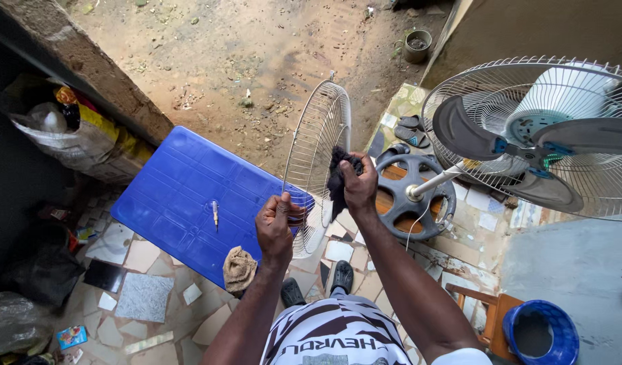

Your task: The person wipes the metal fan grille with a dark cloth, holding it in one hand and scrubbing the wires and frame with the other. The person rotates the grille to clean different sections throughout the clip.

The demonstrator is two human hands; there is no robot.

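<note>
Wire fan guard point(319, 145) stands on edge above the blue worktop point(182, 192), the left hand point(275, 226) closed on its rim. The right hand point(358, 182) grips a dark cloth point(338, 177) against the wires; wiping along each wire, with the rim held steady, should serve best.

A blue plastic table point(182, 196) stood on the patterned tile floor point(145, 297). On the table lay a screwdriver point(215, 213); a tan rag point(239, 268) hung at its near edge. Left of the table sat a stuffed sack point(74, 138). Well right of it stood a fan point(527, 142), with a blue bucket point(541, 332) below.
</note>
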